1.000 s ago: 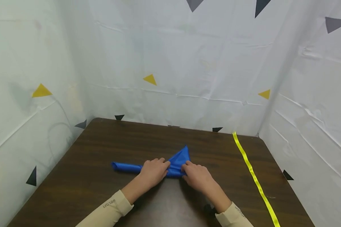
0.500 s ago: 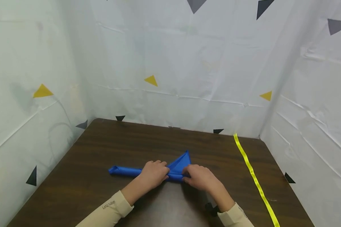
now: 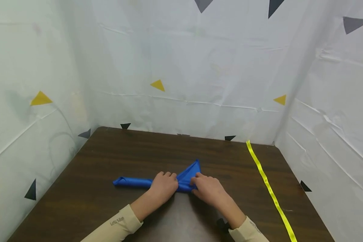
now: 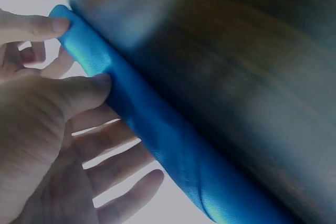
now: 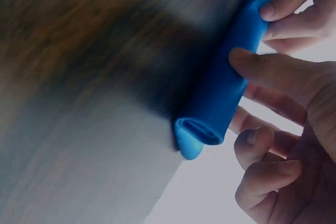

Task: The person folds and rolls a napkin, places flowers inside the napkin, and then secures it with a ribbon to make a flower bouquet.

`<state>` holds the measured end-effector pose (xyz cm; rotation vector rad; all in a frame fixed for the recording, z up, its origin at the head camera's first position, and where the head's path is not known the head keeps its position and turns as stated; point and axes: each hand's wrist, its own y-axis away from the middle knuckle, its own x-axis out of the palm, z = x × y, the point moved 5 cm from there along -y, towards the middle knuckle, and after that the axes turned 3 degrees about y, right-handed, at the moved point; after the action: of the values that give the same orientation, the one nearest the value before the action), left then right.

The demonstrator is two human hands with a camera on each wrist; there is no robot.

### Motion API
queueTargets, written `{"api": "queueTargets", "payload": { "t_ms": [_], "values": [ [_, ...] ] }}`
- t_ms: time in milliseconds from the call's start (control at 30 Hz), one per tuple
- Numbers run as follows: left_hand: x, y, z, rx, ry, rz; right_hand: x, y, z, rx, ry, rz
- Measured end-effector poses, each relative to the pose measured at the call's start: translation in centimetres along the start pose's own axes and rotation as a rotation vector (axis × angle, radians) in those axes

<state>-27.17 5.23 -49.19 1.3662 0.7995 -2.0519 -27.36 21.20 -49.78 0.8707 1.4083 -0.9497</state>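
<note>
Blue, partly rolled cloth is pinched in the left hand and right hand; yellow ribbon lies to their right.

Bare fingers; pale beige sleeves with broad cuffs on both my arms. Small dark lettering on each; black piece beside my right wrist.

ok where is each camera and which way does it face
Head: on the head, facing forward and down at the table and blue cloth; left hand, right hand and sleeves show.
Left wrist: on that wrist, facing the left hand at the blue cloth; part of the right hand shows.
Right wrist: on that wrist, facing the right hand at the cloth's rolled end; part of the left shows.
Both wrist views share cloth and hands.
</note>
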Motion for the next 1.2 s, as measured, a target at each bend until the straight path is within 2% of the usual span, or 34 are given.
{"api": "queueTargets", "payload": {
  "t_ms": [167,333,433,633,767,1033,1200],
  "values": [
    [-0.1,0.2,0.1,0.003,0.033,-0.012,-0.4,0.3,0.7,-0.018,0.019,-0.013],
    [0.5,0.2,0.1,0.024,0.111,-0.006,-0.9,0.9,1.2,-0.035,-0.006,0.041],
    [0.7,0.4,0.0,0.048,0.119,-0.009,-1.2,1.1,1.3,-0.048,-0.038,0.081],
    [0.3,0.6,0.0,0.065,0.072,-0.110,-1.3,0.9,1.0,-0.029,-0.131,0.159],
    [0.4,0.5,-0.1,0.061,0.082,-0.117,-1.0,0.7,0.5,0.006,-0.195,0.180],
    [0.8,0.1,0.0,0.034,0.117,-0.082,-0.8,0.9,-0.5,0.062,-0.169,0.098],
    [0.7,-0.3,0.3,0.028,0.126,-0.045,-0.4,0.7,-0.4,0.041,-0.112,0.066]
  ]
}}
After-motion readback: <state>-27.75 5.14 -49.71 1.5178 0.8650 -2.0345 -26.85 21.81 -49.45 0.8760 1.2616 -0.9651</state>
